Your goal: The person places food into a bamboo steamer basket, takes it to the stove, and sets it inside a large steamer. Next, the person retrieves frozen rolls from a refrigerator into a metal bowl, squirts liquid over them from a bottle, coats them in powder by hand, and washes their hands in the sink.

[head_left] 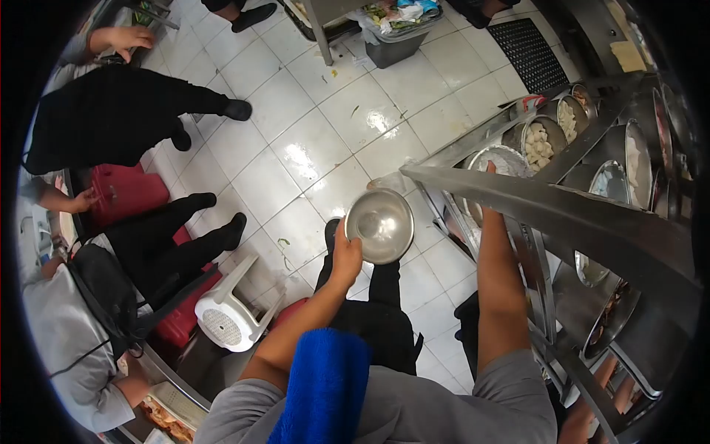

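Observation:
My left hand grips the rim of a round steel bowl, thumb over the near edge. The bowl tilts toward me, and no contents show in it. My right hand reaches behind a metal rail to a bowl of white powdery stuff on the rack. Only a finger or thumb shows above the rail; the rest of that hand is hidden. Beyond it stand a bowl of pale chunks and another bowl of pale pieces.
More metal bowls fill the rack on my right. Two co-workers stand at the left by red containers. A white plastic stool lies near my left side. Ahead are a lined trash bin and a black mat.

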A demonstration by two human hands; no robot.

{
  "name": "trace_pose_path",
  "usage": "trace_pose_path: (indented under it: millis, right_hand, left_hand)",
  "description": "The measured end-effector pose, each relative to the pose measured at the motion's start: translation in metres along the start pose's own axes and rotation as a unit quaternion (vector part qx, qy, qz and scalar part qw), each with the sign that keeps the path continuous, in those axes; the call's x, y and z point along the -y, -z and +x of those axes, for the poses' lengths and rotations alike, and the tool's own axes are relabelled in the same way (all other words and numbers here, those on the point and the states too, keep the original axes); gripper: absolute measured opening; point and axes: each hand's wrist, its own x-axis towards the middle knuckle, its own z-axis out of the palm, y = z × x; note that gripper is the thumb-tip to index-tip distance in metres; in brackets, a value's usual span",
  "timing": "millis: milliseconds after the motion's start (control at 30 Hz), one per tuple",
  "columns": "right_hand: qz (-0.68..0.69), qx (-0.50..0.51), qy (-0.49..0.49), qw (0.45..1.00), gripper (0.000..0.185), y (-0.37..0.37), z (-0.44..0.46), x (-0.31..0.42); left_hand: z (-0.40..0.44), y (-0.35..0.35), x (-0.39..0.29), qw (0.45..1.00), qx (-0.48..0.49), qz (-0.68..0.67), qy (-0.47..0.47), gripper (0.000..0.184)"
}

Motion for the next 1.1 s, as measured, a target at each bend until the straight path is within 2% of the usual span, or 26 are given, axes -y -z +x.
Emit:
trace_pose_path:
  millis: [100, 200, 267, 333, 400, 467, 533, 567, 733, 767, 833, 900, 1000, 1100]
  right_hand:
    - [0.019, -0.009, -0.014, 1.000, 0.038, 0.001, 0.000, -0.012]
    - [0.155, -0.038, -0.044, 0.986, 0.037, 0.002, 0.003, -0.042]
    - [0.318, -0.031, -0.076, 0.945, 0.035, -0.002, 0.012, -0.068]
    - [0.488, -0.009, -0.097, 0.867, 0.034, -0.023, 0.029, -0.105]
    - [0.190, -0.007, -0.008, 0.982, 0.033, -0.004, 0.012, -0.050]
    - [-0.019, 0.014, 0.049, 0.999, 0.032, 0.005, -0.003, -0.005]
    - [-0.120, 0.042, 0.059, 0.990, 0.032, 0.007, -0.011, 0.021]
    - [-0.120, 0.043, 0.057, 0.990, 0.032, 0.007, -0.012, 0.017]
    - [-0.054, -0.125, 0.127, 0.982, 0.039, 0.011, -0.010, -0.036]
    - [-0.026, -0.115, 0.124, 0.985, 0.039, 0.019, -0.013, -0.035]
    - [0.033, -0.008, 0.093, 0.995, 0.040, 0.029, -0.026, -0.031]
    - [0.037, 0.090, 0.084, 0.992, 0.041, 0.031, -0.035, -0.017]
    - [-0.024, 0.123, 0.100, 0.987, 0.043, 0.026, -0.041, 0.008]
    - [-0.034, 0.094, 0.100, 0.990, 0.045, 0.020, -0.038, 0.009]
  left_hand:
    - [-0.007, 0.006, 0.007, 0.998, 0.033, 0.043, 0.011, 0.056]
    - [-0.010, 0.012, 0.003, 0.999, 0.037, 0.022, 0.016, 0.057]
    - [-0.009, 0.019, -0.007, 0.998, 0.047, 0.006, 0.029, 0.057]
    - [-0.007, 0.027, -0.015, 0.997, 0.057, 0.012, 0.052, 0.056]
    - [-0.008, 0.032, -0.011, 0.995, 0.054, -0.005, 0.089, 0.055]
    - [-0.006, 0.033, -0.008, 0.996, 0.053, -0.012, 0.072, 0.056]
    - [-0.008, 0.035, -0.011, 0.997, 0.051, -0.018, 0.058, 0.057]
    - [-0.010, 0.035, -0.017, 0.997, 0.055, -0.016, 0.058, 0.057]
    - [-0.013, 0.034, -0.013, 0.994, 0.070, -0.005, 0.082, 0.056]
    - [-0.014, 0.032, -0.011, 0.994, 0.070, -0.010, 0.079, 0.056]
    - [-0.018, 0.028, -0.006, 0.995, 0.067, -0.018, 0.076, 0.056]
    - [-0.021, 0.019, -0.004, 0.992, 0.064, -0.039, 0.100, 0.055]
    - [-0.033, 0.005, -0.017, 0.995, 0.045, -0.030, 0.084, 0.056]
    - [-0.046, -0.005, -0.010, 0.993, 0.014, -0.066, 0.098, 0.054]
